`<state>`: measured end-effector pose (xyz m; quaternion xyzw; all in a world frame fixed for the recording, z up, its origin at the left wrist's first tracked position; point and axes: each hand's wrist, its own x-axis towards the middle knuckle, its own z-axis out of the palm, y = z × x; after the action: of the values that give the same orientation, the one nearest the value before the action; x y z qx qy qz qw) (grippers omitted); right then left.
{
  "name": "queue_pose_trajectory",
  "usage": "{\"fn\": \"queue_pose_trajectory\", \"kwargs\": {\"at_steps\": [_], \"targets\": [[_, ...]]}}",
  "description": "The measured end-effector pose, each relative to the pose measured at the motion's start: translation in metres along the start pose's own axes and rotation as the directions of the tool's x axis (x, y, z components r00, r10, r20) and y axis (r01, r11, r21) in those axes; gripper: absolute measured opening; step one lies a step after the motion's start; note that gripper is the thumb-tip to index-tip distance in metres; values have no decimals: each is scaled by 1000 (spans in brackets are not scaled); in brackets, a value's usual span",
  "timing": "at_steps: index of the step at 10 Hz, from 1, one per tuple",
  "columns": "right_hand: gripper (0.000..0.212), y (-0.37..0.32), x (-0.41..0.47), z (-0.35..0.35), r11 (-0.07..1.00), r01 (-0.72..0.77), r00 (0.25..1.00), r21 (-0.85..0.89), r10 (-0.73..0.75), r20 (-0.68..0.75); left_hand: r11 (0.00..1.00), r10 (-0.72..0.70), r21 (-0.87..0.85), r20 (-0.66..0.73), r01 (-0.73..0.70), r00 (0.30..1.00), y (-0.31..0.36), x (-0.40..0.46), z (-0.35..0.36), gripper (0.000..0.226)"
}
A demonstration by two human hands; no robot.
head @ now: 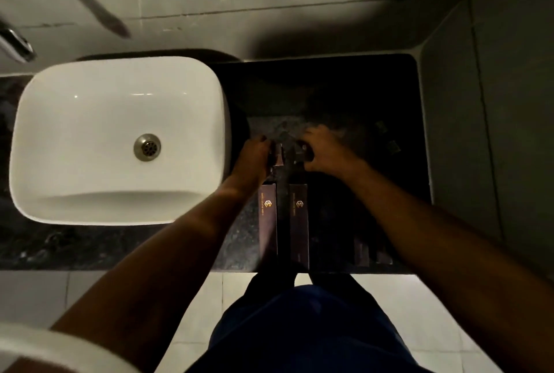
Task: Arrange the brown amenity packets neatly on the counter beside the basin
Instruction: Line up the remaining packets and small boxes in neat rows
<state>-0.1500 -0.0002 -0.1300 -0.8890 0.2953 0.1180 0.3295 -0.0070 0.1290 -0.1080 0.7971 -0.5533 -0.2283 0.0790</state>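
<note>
Blue clothes (299, 327) sit lowest, at 6 o'clock. Just past them, two long brown packets (268, 216) (299, 222) lie side by side on the dark counter (344, 96), straight and close, at 3 o'clock from the white basin (120, 138). The left hand (254, 156) is closed on a small brown packet (278, 154). The right hand (323, 149) is closed on another small packet (301, 149). I think the job is partly done. More small packets (386, 137) wait in the dark at 2 o'clock.
</note>
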Motion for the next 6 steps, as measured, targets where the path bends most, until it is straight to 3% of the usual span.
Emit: {"fn": "queue_pose_trajectory", "kwargs": {"at_steps": [2,3,4,5,6], "targets": [[73,-7,-7,20,999,23,999,-40,-24,-37,919,-73,-381,79,98,994,11,3,0,37],[73,-9,-8,19,999,19,999,-39,-20,-40,940,-130,-315,25,131,991,0,0,0,40],[85,-8,-15,11,1000,5,999,28,-4,-36,952,-106,-280,73,122,992,-1,-1,-1,53],[77,11,-39,-8,967,-53,964,248,114,-240,984,-66,-161,65,76,996,5,-5,0,76],[38,54,-76,-23,882,-158,740,443,403,-538,980,-70,-188,-16,65,997,21,6,1,81]]}}
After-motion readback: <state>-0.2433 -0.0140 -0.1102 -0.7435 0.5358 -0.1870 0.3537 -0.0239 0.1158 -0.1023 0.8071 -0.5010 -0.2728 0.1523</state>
